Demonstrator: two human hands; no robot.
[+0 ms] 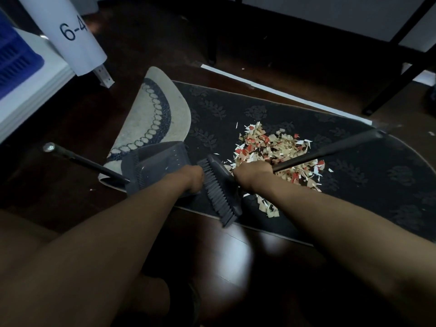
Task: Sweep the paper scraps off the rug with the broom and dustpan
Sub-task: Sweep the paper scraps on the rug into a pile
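A dark patterned rug (236,109) lies on the dark wood floor, its left end folded over to show a pale underside (151,116). A pile of tan, red and white paper scraps (278,147) sits on the rug. My right hand (250,175) grips the dark broom (219,192) where its long handle (330,149) meets the head, at the pile's near-left edge. My left hand (193,180) holds the near edge of the grey dustpan (158,164), which lies on the rug just left of the broom head. The dustpan's long handle (80,159) points left.
A white shelf with a blue crate (16,60) stands at the left, beside a white post marked "6-4" (73,31). Black table legs (396,67) rise at the back right, and a white strip (283,90) lies along the rug's far edge. My knee (153,300) is below.
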